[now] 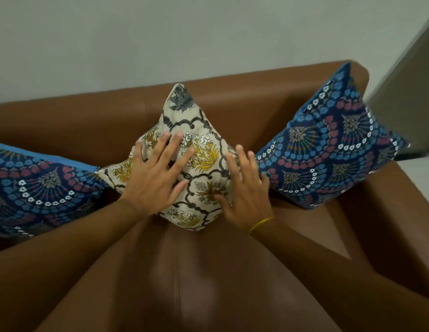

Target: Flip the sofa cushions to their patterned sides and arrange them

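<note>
A cream cushion [196, 130] with yellow flowers and grey scrollwork stands on one corner in the middle of the brown leather sofa [244, 101], patterned side facing me. My left hand [156, 173] lies flat on its left half, fingers spread. My right hand [244, 188] rests flat against its right edge, fingers apart, a yellow band on the wrist. A blue patterned cushion [333, 144] leans in the sofa's right corner. Another blue patterned cushion [38, 188] lies at the left, partly cut off by the frame edge.
A pale wall [160, 39] rises behind the sofa back. The sofa's right armrest [386, 212] runs down the right side. The seat in front of the cushions shows bare brown leather [189, 271]. A grey surface [405, 92] stands at the far right.
</note>
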